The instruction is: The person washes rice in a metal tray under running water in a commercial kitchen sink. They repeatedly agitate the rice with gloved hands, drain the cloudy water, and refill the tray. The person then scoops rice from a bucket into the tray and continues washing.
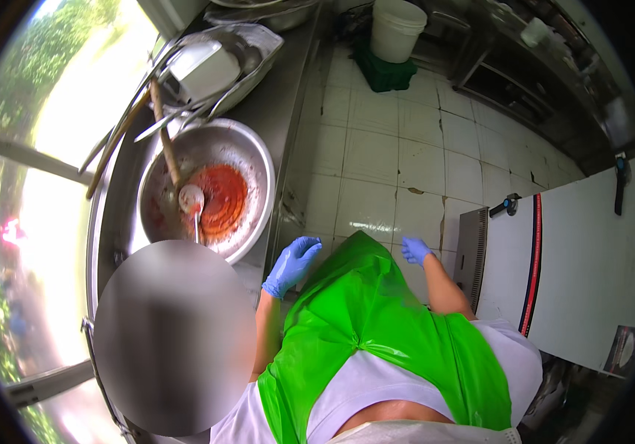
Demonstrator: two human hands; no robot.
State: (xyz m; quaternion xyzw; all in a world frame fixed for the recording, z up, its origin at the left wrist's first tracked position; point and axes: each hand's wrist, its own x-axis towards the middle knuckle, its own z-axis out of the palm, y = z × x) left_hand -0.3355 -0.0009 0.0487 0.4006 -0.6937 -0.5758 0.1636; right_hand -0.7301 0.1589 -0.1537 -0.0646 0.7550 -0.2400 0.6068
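Note:
My left hand (292, 265), in a blue disposable glove, hangs beside the metal counter's edge with its fingers loosely curled and nothing seen in it. My right hand (416, 251), gloved alike, hangs over the tiled floor to the right of the green plastic apron (351, 299); its fingers are curled in, and nothing shows in them. A large steel bowl (266, 183) stands on the counter up and left of my left hand. Red sauce (226, 197) coats its bottom. A metal spoon (191, 198) and a wooden stick (165, 141) lean in the bowl.
Beyond the bowl, a basin (259, 72) holds a white container (203, 64). A white bucket (398, 30) stands on a green crate (385, 75). At the right is a white appliance (584, 261) with black handles. Windows line the left side. A blurred oval hides the lower left.

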